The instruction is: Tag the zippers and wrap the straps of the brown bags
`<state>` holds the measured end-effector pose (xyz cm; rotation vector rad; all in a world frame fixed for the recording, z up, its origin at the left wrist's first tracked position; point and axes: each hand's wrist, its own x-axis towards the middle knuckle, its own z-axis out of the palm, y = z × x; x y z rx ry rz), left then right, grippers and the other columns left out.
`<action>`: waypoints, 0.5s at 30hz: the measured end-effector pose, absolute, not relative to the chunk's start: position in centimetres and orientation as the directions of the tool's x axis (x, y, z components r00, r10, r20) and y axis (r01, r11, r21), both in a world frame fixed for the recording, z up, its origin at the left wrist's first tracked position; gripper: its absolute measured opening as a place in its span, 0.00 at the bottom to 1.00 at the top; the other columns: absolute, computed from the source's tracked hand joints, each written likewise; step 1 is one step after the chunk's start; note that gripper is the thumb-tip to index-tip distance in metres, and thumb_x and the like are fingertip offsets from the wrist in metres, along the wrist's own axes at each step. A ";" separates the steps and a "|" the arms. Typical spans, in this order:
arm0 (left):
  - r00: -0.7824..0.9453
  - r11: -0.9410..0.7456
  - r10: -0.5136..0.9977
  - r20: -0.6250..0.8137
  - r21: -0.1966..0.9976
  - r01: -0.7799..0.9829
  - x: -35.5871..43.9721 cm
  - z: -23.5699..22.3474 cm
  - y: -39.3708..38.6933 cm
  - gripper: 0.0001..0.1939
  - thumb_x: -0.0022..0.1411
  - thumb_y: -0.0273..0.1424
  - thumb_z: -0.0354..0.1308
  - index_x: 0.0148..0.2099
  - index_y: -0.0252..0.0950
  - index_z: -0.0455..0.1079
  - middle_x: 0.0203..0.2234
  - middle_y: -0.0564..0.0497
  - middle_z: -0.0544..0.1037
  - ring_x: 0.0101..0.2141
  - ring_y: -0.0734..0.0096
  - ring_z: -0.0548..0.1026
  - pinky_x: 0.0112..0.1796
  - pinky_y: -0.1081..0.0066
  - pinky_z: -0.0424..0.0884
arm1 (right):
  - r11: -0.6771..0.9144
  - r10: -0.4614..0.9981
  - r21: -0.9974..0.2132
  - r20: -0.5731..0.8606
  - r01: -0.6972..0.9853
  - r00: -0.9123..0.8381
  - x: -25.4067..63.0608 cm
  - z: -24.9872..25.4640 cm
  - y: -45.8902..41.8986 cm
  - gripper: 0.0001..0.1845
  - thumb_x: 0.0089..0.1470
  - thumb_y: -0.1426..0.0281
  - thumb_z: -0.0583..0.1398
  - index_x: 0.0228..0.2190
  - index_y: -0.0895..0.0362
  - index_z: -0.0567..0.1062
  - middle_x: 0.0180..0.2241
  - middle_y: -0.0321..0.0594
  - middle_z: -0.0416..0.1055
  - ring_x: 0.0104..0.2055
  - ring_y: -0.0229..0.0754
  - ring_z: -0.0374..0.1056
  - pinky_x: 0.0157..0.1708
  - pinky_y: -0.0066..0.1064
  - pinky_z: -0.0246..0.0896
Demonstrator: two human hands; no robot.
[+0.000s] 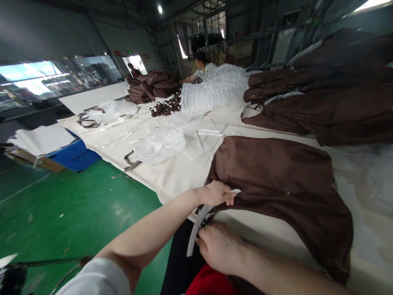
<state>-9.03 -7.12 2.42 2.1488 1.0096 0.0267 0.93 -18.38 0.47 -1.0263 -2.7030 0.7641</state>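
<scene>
A brown bag (276, 164) lies on the white-covered table in front of me, its curved strap end running down at the right. My left hand (217, 193) rests at the bag's lower left edge, its fingers closed on a narrow white strip (194, 239). One tip of that strip sticks out past the fingertips over the bag; the other end hangs down past the table edge. Just below, my right hand (221, 248) is closed by the bag's left strap end, where some dark metal hardware shows. What its fingers pinch is hidden.
Brown bags (325, 102) are piled at the right, with another heap (150, 86) at the far left. Clear plastic wrap (159, 143), a big stack of clear plastic (215, 88) and small brown pieces (166, 106) lie on the table. A person (205, 69) leans over behind. A blue box (75, 155) stands left.
</scene>
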 end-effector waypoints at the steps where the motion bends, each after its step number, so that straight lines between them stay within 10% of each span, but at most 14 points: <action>1: 0.687 -0.346 0.677 -0.264 0.710 0.613 -9.5 2.9 -7.3 0.23 0.70 0.41 0.43 0.36 0.34 0.76 0.31 0.51 0.80 0.34 0.74 0.75 0.44 0.75 0.66 | 0.629 0.648 -0.524 -0.054 0.574 -0.760 1.0 0.4 -18.5 0.16 0.59 0.69 0.50 0.29 0.59 0.76 0.29 0.45 0.77 0.32 0.46 0.74 0.31 0.31 0.61; 7: 0.652 -0.011 0.632 -0.419 0.836 0.548 -11.4 5.9 -8.7 0.26 0.67 0.47 0.45 0.33 0.32 0.73 0.30 0.47 0.79 0.29 0.72 0.75 0.33 0.73 0.71 | 0.582 0.658 -0.533 -0.133 0.614 -0.741 1.0 0.4 -19.1 0.17 0.60 0.68 0.49 0.30 0.60 0.76 0.30 0.46 0.77 0.33 0.45 0.73 0.32 0.30 0.61; 11: 0.561 -0.309 0.526 -0.639 0.471 0.826 -9.8 5.1 -8.3 0.26 0.62 0.50 0.49 0.27 0.34 0.73 0.14 0.52 0.73 0.19 0.72 0.70 0.26 0.73 0.65 | 0.674 0.600 -0.402 -0.192 0.620 -0.777 1.5 1.0 -19.8 0.14 0.57 0.75 0.52 0.29 0.61 0.77 0.29 0.49 0.77 0.32 0.47 0.73 0.32 0.32 0.64; 15: 0.562 -0.627 0.567 -0.602 0.125 0.768 -8.1 3.9 -7.5 0.26 0.55 0.53 0.55 0.31 0.34 0.76 0.21 0.46 0.78 0.24 0.65 0.74 0.25 0.71 0.63 | 0.746 0.529 -0.301 -0.274 0.594 -0.803 2.1 1.4 -20.0 0.11 0.49 0.81 0.55 0.25 0.61 0.78 0.25 0.48 0.76 0.29 0.48 0.74 0.27 0.31 0.64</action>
